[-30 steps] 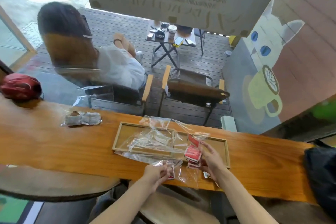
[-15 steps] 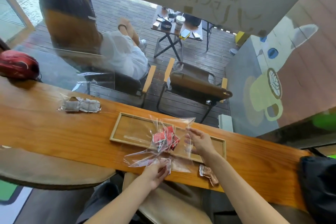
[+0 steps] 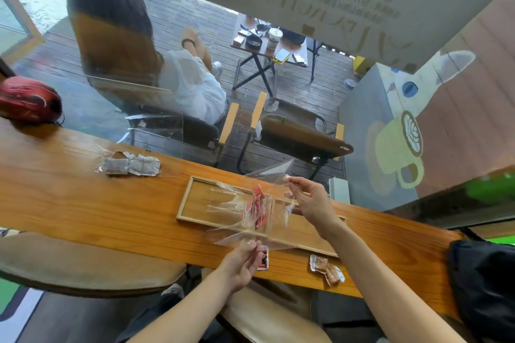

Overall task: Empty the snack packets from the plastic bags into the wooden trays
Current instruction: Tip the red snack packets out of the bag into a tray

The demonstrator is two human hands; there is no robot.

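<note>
The right hand (image 3: 312,203) pinches the far corner of the clear plastic bag (image 3: 250,220) and lifts it, so the small red snack packets (image 3: 257,210) can slide toward the shallow wooden tray (image 3: 195,203) below. The left hand (image 3: 242,262) pinches the near edge (one red packet (image 3: 263,257) lies beside it).

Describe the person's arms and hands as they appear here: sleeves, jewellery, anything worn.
Both forearms are bare as far as the picture shows, with no sleeves in view. The left hand and right hand wear no gloves, and no rings, watch or bracelet can be made out on either wrist.
</note>
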